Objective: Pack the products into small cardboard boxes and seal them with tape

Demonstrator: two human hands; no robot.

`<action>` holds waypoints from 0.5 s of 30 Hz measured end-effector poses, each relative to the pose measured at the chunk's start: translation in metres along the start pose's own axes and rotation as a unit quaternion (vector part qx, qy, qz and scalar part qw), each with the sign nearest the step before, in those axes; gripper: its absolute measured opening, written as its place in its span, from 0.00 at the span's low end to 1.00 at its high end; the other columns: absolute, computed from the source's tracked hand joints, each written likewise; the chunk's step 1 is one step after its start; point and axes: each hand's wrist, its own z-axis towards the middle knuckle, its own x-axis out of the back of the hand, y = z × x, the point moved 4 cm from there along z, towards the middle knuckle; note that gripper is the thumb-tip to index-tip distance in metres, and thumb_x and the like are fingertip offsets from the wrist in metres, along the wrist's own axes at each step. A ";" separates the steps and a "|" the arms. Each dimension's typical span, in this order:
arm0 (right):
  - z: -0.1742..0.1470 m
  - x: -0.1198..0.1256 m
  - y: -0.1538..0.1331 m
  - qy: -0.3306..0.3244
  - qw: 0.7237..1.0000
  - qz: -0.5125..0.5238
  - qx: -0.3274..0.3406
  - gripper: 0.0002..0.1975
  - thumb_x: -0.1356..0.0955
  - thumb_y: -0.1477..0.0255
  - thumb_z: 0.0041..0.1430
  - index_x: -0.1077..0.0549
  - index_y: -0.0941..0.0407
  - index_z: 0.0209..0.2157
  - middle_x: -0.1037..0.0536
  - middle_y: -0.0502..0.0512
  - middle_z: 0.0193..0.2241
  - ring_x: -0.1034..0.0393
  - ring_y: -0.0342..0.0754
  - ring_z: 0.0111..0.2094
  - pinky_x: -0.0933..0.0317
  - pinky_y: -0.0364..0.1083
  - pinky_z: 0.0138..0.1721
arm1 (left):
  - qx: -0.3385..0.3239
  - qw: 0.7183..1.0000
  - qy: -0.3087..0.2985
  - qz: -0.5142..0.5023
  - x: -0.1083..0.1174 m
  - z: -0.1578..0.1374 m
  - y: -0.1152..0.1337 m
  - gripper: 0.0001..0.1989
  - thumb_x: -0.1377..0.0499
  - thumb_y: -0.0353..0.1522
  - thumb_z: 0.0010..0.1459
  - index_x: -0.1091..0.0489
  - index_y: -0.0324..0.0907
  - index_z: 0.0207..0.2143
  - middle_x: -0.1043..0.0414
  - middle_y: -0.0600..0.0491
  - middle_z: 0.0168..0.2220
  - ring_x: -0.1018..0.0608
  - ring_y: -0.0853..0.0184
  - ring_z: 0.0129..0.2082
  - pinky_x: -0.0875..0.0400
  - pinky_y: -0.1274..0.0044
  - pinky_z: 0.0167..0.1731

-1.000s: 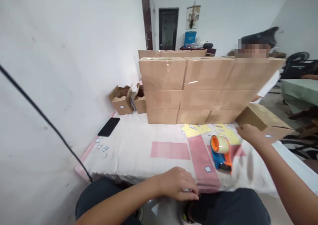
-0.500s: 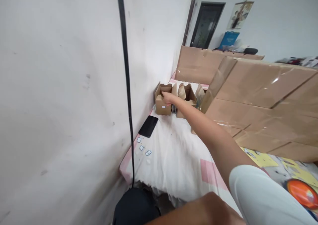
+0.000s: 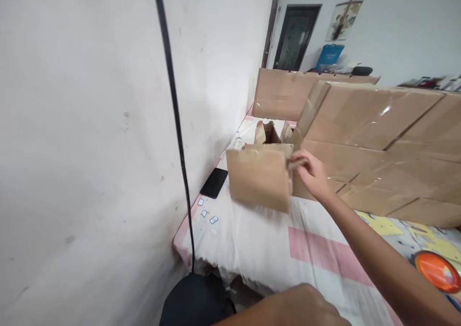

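— What did the right hand (image 3: 312,173) have?

— It pinched a flap of the small open carton (image 3: 260,175), held off the bed (image 3: 259,239) in front of the stacked boxes (image 3: 378,138).

— And the left hand (image 3: 306,307)?

— Low at the frame's edge, blurred; I could not tell whether it was spread or curled. A phone (image 3: 214,182) lay by the wall.

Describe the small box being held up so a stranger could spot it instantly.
Start at the white wall on the left and follow the bed along it toward the big stack of taped cartons. In front of that stack, the right hand grips a small open cardboard box by its flap. Unlike the other open box behind it, this one is lifted off the bed.
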 end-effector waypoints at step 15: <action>-0.257 0.133 0.050 0.187 0.976 0.063 -0.095 0.08 0.35 0.63 0.65 0.23 0.45 0.40 0.21 0.61 0.39 0.24 0.63 0.42 0.31 0.63 0.41 | 0.537 0.564 0.607 -0.160 0.174 -0.067 -0.263 0.16 0.41 0.41 0.66 0.30 0.38 0.48 0.26 0.51 0.41 0.23 0.69 0.34 0.24 0.72 0.35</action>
